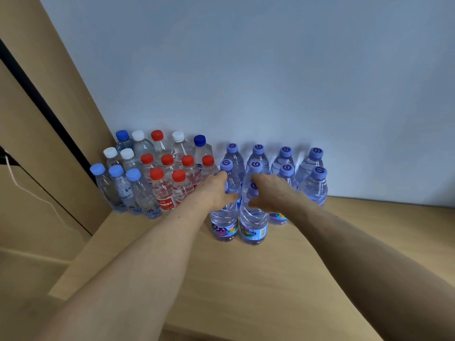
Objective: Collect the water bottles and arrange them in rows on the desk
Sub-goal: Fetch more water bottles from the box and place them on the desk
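L hand [216, 190] curls round neck of L bottle [223, 221]; R hand [267, 193] grips R bottle [253, 225] the same way. Both bottles upright, side by side, bases apparently on desk [246, 279], just in front of purple-cap rows [285, 166].

Step, as judged: placing a pair to start a third row. Next move needs release w/o tipping, aligned w/ cols behind.

Bottles: clear, ribbed, full, bright labels. Mixed-cap group [167, 173] stands to the left.

One wide-angle view from the person's head looks forward and down across the desk [270, 279] toward the wall [246, 70] behind it. It sits close, with the water bottles [315, 188] at the desk's far edge within arm's reach.
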A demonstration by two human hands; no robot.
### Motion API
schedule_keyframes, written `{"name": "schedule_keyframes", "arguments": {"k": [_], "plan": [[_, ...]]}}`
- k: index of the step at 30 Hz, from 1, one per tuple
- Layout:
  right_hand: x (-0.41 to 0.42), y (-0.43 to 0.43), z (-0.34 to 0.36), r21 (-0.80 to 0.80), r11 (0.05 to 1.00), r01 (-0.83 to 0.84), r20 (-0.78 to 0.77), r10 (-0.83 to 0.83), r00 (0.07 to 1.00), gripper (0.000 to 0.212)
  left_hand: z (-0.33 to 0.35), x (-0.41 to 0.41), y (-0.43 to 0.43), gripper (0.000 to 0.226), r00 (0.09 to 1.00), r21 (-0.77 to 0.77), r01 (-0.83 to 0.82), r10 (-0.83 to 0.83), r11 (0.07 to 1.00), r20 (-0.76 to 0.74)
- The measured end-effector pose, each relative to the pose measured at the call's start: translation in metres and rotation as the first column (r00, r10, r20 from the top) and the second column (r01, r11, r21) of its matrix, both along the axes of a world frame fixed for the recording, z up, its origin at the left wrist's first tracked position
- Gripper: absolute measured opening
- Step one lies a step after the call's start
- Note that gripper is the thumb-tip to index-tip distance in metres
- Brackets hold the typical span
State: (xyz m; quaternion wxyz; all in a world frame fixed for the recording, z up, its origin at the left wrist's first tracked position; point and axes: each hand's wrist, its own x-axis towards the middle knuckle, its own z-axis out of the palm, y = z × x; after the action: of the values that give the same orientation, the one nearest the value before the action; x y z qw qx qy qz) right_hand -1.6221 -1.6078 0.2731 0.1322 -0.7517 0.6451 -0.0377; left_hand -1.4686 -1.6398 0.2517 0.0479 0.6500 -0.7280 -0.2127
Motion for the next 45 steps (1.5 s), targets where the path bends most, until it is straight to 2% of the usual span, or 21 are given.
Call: {"name": "schedule_keyframes", "arguments": {"k": [6,9,12,17,23,28,30,33,39,45], "plan": [[0.001,0.000,-0.003,0.050,0.999,0.015,-0.014,-0.014,1.000,0.042,0.002,0.005,0.004,0.040,1.000,-0.011,0.025,-0.025,1.000,-0.018],[0.003,0.000,0.000,0.072,0.997,0.033,-0.015,-0.032,0.999,0.047,0.003,0.007,0.005,0.055,0.997,0.005,0.016,-0.016,1.000,-0.081],[0.006,0.001,0.003,0.099,0.994,0.052,-0.031,-0.049,0.998,0.051,0.006,0.007,0.003,0.066,0.997,0.036,0.079,-0.079,0.996,0.000],[0.007,0.002,0.008,0.134,0.988,0.079,-0.020,-0.077,0.997,0.041,0.014,0.004,-0.012,0.061,0.969,0.141,0.219,-0.232,0.965,0.080],[0.012,0.003,0.010,0.160,0.978,0.136,-0.029,-0.133,0.991,0.036,0.013,0.018,-0.020,0.060,0.934,0.137,0.333,-0.346,0.933,0.088],[0.025,0.011,0.010,0.158,0.952,0.262,-0.102,-0.248,0.963,0.053,0.006,0.029,-0.011,0.068,0.933,-0.047,0.348,-0.340,0.936,0.120],[0.031,0.012,0.003,0.124,0.944,0.305,-0.105,-0.293,0.950,0.053,0.004,0.030,-0.007,0.063,0.935,-0.106,0.336,-0.318,0.936,0.156],[0.039,0.010,0.002,0.147,0.942,0.301,-0.098,-0.289,0.952,0.051,0.007,0.029,-0.006,0.050,0.913,-0.055,0.380,-0.364,0.923,0.185],[0.044,0.004,0.003,0.174,0.943,0.284,-0.099,-0.270,0.958,0.050,0.016,0.028,-0.012,0.049,0.899,0.064,0.405,-0.410,0.912,0.154],[0.039,0.003,0.000,0.162,0.946,0.282,-0.093,-0.270,0.958,0.047,0.008,0.031,-0.008,0.046,0.908,0.005,0.406,-0.404,0.914,0.115]]}}
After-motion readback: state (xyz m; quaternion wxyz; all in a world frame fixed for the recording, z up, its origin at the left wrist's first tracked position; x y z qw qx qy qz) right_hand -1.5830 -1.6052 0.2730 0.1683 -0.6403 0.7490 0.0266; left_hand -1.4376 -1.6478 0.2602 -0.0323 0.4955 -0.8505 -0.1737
